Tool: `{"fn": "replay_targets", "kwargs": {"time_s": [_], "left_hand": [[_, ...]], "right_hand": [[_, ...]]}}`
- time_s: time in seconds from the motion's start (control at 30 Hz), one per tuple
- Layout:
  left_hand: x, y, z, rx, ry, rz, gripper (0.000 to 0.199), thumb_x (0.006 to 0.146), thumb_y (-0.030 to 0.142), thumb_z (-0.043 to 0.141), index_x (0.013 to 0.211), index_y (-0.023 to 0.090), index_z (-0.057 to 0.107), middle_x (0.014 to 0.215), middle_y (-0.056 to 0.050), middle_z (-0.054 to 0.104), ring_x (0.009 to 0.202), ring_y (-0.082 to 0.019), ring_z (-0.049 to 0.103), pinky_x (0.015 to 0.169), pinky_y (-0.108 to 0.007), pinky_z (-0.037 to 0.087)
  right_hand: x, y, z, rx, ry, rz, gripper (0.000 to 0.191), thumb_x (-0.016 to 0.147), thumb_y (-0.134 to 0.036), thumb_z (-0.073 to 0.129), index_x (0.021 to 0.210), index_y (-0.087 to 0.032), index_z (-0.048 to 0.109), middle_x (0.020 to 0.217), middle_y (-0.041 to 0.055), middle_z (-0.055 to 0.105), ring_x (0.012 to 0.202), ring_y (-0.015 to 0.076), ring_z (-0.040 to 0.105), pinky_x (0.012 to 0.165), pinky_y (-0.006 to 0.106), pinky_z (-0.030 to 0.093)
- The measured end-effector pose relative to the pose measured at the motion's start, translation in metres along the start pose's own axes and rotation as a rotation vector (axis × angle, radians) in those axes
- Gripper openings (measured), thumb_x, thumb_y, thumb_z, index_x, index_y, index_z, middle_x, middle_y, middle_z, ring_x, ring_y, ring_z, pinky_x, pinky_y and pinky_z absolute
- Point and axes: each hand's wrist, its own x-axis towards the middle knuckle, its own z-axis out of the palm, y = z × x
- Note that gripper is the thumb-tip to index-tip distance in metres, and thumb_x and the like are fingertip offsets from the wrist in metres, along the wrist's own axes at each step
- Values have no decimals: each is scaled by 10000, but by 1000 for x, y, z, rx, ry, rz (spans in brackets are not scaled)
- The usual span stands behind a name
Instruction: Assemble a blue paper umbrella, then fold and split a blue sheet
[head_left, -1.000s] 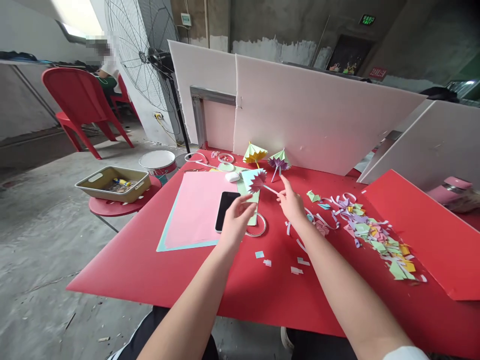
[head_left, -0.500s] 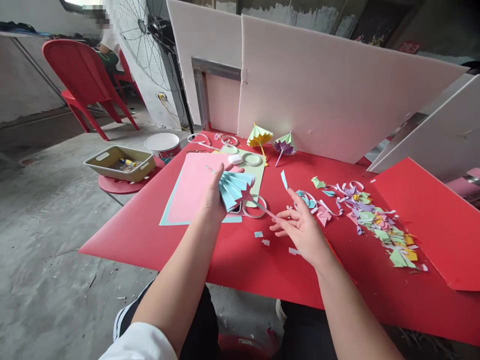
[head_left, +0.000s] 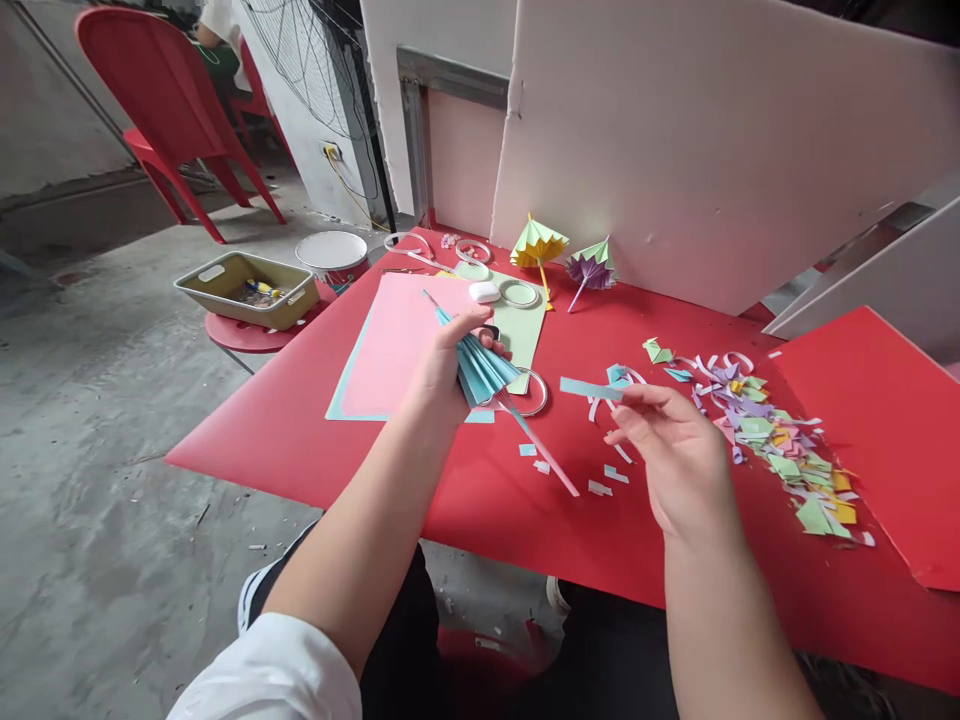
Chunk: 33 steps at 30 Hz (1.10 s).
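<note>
The left hand's grip is curled round a partly folded blue paper umbrella, its pink stick pointing to 5 o'clock over the red bench. The right hand's grip is nearly closed, thumb and fingers pinching one end of a blue strip that points to 9 o'clock. Paper scraps lie at 3 o'clock from it; a yellow umbrella stands at 1 o'clock from the blue one.
</note>
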Motion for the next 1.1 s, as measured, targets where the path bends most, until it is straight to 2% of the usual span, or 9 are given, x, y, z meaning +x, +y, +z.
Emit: {"fn": "replay_targets", "kwargs": {"time_s": [0.07, 0.17, 0.27, 0.37, 0.53, 0.6, 0.77, 1.0, 1.1], "left_hand": [[-2, -3, 1, -42, -78, -25, 239, 630, 273, 684, 765, 158, 525, 514, 64, 450, 475, -87, 513, 549, -226, 499], [-2, -8, 3, -43, -122, -49, 241, 621, 274, 695, 734, 164, 513, 505, 67, 442, 461, -85, 501, 562, -240, 501], [-1, -10, 4, -31, -119, -46, 234, 624, 271, 689, 749, 163, 523, 507, 65, 443, 464, -87, 503, 562, -246, 500], [-1, -7, 4, -12, -80, -28, 228, 634, 261, 671, 785, 159, 533, 528, 58, 458, 471, -90, 511, 550, -243, 494], [-3, -5, 5, 28, -26, 12, 174, 655, 244, 644, 749, 162, 524, 523, 58, 443, 469, -90, 516, 531, -230, 488], [-3, -8, 5, 23, -48, 10, 188, 643, 244, 657, 754, 167, 526, 515, 60, 450, 465, -95, 516, 525, -235, 490], [-1, -21, 5, 57, -92, 24, 228, 633, 259, 677, 792, 171, 540, 507, 55, 477, 465, -114, 532, 516, -253, 497], [-4, -28, 8, 125, -116, 3, 275, 630, 305, 710, 810, 175, 546, 550, 32, 520, 491, -129, 552, 528, -269, 496], [-5, -25, 10, 190, -126, 13, 328, 658, 377, 698, 883, 182, 562, 640, -8, 575, 591, -168, 593, 567, -292, 497]], "right_hand": [[2, -2, 2, 181, -134, 63, 193, 694, -343, 694, 835, -251, 599, 852, 14, 587, 827, 172, 594, 696, 346, 556], [1, 1, 14, 343, -363, 155, 242, 710, -306, 679, 903, -281, 536, 956, -1, 615, 972, 187, 595, 876, 419, 497], [-5, 10, 30, 336, -443, 208, 371, 711, -294, 674, 1011, -312, 457, 1061, 1, 621, 1048, 193, 576, 884, 410, 490], [-10, 19, 43, 310, -317, 219, 471, 714, -306, 669, 1099, -318, 397, 988, 3, 642, 954, 186, 620, 807, 383, 528], [-11, 21, 49, 317, -50, 105, 666, 754, -266, 631, 1292, -308, 241, 911, 10, 670, 899, 163, 646, 907, 390, 480], [-11, 17, 49, 300, -46, 112, 765, 758, -262, 629, 1359, -313, 157, 895, 14, 680, 910, 172, 648, 901, 392, 485], [-13, 13, 50, 279, -199, 232, 939, 734, -275, 668, 1421, -312, 29, 856, 5, 691, 916, 192, 651, 890, 411, 496], [-13, 22, 54, 287, -135, 295, 1009, 624, -294, 759, 1417, -327, 136, 742, -23, 683, 820, 201, 662, 821, 412, 518], [-11, 26, 53, 349, -121, 331, 1009, 598, -284, 774, 1408, -328, 174, 715, -35, 678, 736, 190, 666, 813, 420, 507]]}}
